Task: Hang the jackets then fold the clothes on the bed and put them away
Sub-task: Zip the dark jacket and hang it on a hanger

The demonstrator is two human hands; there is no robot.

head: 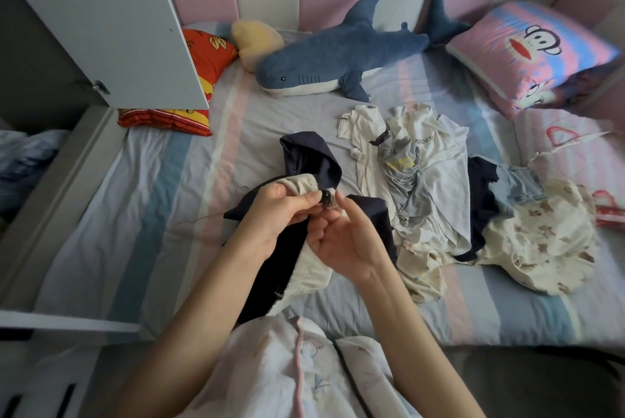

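L hand [279, 214], R hand [341, 243] pinch navy jacket [311, 155] collar; clothes pile [436, 174] on bed [162, 187].

It was a bedroom. On the bed [169, 181] lay a plush shark [338, 59] and a pillow [531, 52], near its head. A wardrobe door [111, 21] stood open beside the bed.

On the bed [169, 181] the jacket [311, 157] lies in the middle, the heap of clothes [439, 187] just right of it, the toy shark [338, 59] behind both, a pillow [531, 52] back right.
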